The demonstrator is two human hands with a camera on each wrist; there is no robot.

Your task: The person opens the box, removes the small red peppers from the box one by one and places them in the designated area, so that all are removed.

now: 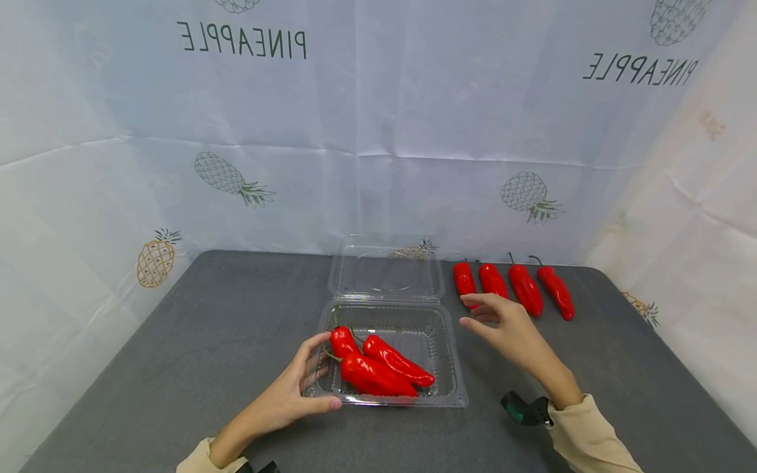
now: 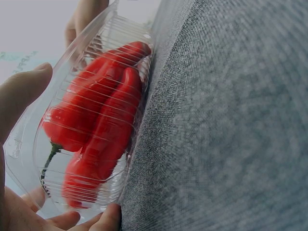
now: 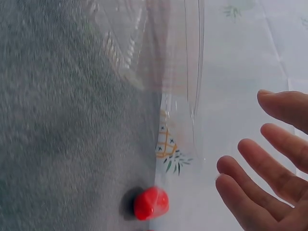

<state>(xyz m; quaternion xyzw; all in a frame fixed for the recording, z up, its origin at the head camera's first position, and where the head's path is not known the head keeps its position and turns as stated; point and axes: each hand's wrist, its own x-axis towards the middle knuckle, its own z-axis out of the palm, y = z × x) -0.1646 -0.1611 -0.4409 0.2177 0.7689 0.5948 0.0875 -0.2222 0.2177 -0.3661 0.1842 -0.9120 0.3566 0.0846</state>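
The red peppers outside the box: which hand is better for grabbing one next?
Probably the right hand: it looks empty, its fingers apart, near the four loose peppers. The left hand is farther away and holds the clear box at its left side.

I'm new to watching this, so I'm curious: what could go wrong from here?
The clear container might shift if the left hand, gripping its corner, pulls. The right hand could nudge the four loose peppers, which lie close together. The open lid, held by neither hand, might swing shut.
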